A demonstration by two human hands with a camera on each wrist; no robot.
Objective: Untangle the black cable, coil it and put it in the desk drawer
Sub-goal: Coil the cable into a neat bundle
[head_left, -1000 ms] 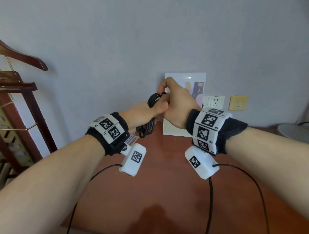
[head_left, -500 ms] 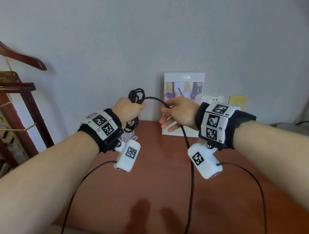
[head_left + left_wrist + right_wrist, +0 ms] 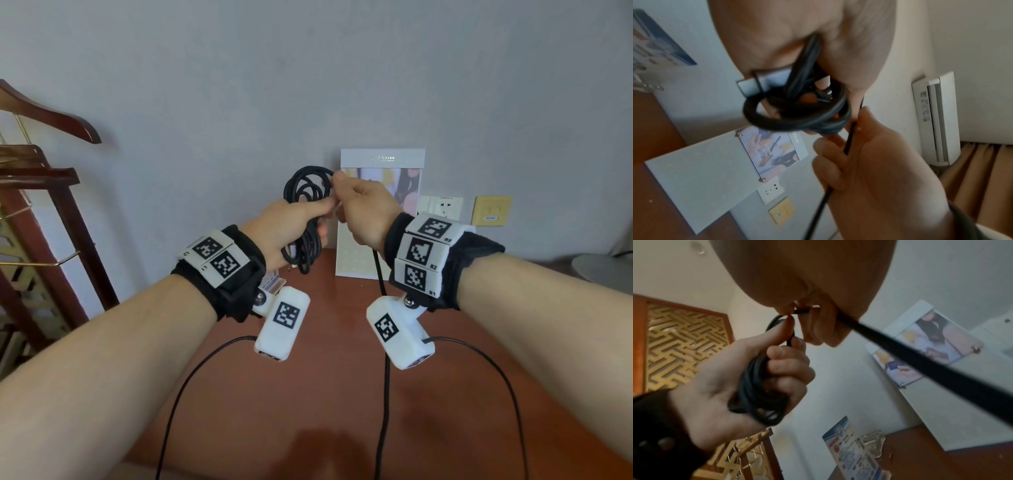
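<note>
Left hand point(image 3: 284, 229) fingers curled round black cable point(image 3: 308, 192) coil; right hand point(image 3: 363, 212) fingertips pinching loose strand above desk point(image 3: 325, 377).

Soft daylight filled the head view, and dim shadows lay on the desk point(image 3: 318, 394) near the bottom edge. Straight lines bent toward the edges. Both wrist views were blurred, especially the black cable point(image 3: 931, 369) close to the lens.
</note>
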